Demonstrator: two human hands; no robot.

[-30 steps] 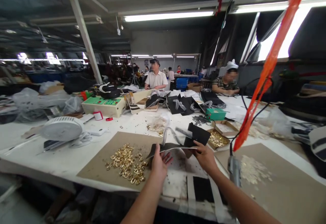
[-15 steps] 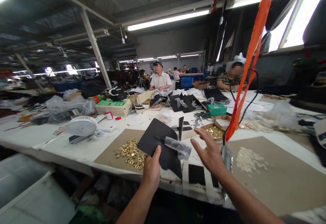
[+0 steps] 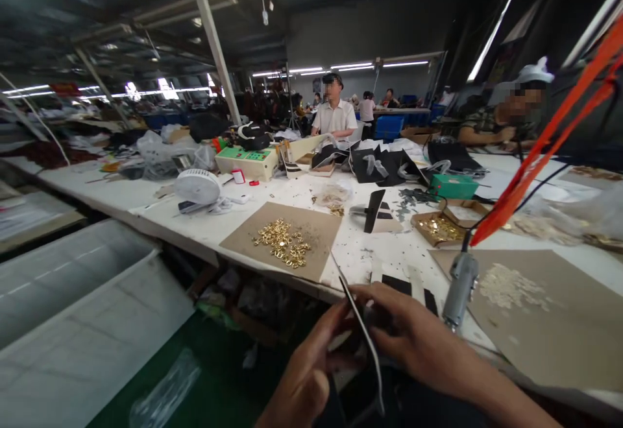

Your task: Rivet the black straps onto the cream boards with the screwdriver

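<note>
Two bare hands (image 3: 411, 324) with slim fingers (image 3: 377, 293), bare right forearm (image 3: 496, 382).

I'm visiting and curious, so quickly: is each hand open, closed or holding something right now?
Left hand: closed, holding one side of a thin sheet seen edge-on.
Right hand: closed, holding the same sheet from its other side.

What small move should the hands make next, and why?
Probably tilt the thin panel until one broad face turns toward the wearer: it stands nearly edge-on between the left hand and the right hand, on the near side of the table, and fingers hide part of it, so its faces can hardly be checked.
</note>
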